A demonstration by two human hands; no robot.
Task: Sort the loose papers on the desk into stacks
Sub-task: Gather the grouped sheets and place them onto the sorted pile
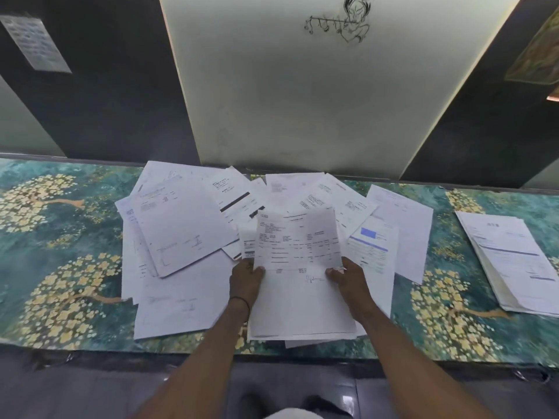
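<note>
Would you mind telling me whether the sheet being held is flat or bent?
Bent: the sheet creases across its middle between the left hand and right hand, upper half tilted up.

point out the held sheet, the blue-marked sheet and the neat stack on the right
held sheet (298, 246): head view, its printed middle
blue-marked sheet (372, 252): head view, middle, under the blue block
stack (511, 255): head view, middle of its top page

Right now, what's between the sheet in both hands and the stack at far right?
Head view: overlapping loose papers, one with a blue block, then a bare strip of floral desk cover before the stack.
</note>
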